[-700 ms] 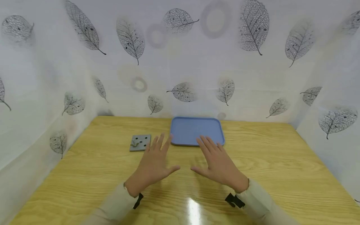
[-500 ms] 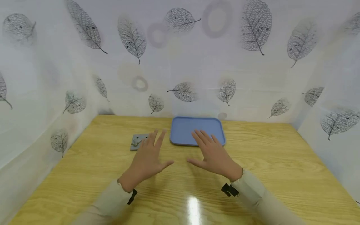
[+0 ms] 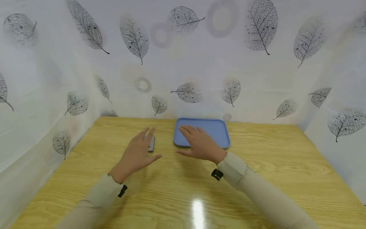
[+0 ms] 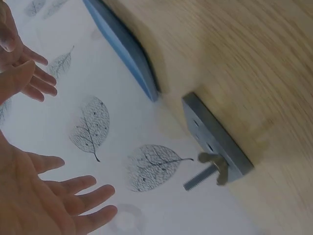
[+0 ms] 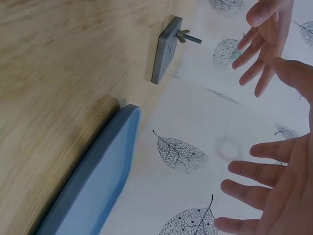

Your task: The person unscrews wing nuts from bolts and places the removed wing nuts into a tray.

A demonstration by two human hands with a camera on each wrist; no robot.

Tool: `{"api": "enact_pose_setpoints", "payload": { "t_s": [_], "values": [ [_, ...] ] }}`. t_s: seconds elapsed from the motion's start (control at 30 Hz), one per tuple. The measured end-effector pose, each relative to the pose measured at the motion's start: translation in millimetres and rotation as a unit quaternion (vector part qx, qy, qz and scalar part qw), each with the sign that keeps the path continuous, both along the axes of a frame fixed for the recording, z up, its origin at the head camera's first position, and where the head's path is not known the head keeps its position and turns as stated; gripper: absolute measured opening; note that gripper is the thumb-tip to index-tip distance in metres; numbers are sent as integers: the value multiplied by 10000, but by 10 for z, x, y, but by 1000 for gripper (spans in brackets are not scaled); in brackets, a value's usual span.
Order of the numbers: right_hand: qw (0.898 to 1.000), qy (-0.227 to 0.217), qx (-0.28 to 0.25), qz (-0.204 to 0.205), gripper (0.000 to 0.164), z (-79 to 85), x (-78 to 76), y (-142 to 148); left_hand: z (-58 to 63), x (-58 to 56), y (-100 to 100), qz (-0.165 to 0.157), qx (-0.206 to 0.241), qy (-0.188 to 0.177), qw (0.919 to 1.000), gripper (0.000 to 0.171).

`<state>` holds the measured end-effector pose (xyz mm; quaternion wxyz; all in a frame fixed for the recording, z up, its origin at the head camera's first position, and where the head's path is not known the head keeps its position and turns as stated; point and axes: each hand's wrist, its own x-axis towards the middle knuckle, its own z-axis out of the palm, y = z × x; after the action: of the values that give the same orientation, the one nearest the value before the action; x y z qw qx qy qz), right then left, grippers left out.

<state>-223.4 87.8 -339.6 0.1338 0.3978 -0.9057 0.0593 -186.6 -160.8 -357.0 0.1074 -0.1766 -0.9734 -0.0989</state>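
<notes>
My left hand [image 3: 134, 156] hovers with fingers extended in front of a small grey plate [image 3: 151, 144], hiding most of it in the head view. The left wrist view shows the plate's holes and, near one end, a brass-coloured wing nut [image 4: 221, 169] on a threaded bolt [image 4: 199, 177] that sticks up from it. My right hand [image 3: 203, 144] is over the front left part of a blue tray [image 3: 215, 130], fingers straight and pointing left. Neither hand holds anything. Both wrist views show the hands apart from the plate and the tray [image 5: 93, 176].
The wood-grain table [image 3: 257, 178] carries the plate on the left and the tray at the back middle. A pale leaf-patterned cloth [image 3: 200, 70] closes off the back and both sides.
Both hands have moved left and farther forward. The left hand now covers much of the grey plate, and the right hand has come over the tray's left part.
</notes>
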Motion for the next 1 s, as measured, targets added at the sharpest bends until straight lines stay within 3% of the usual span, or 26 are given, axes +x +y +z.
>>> {"api": "enact_pose_setpoints", "payload": {
  "t_s": [0.23, 0.43, 1.0],
  "values": [
    [9993, -328, 140, 90, 77, 11, -179, -217, -33, -112, -190, 5, 12, 231, 9997, 98],
    [9987, -438, 198, 160, 76, -14, -279, -357, -53, -172, -332, 5, 153, 153, 9998, 97],
    [9943, -882, 488, 335, 75, -122, -407, -745, -99, -312, -560, 281, 155, -685, 9971, 97]
  ]
}}
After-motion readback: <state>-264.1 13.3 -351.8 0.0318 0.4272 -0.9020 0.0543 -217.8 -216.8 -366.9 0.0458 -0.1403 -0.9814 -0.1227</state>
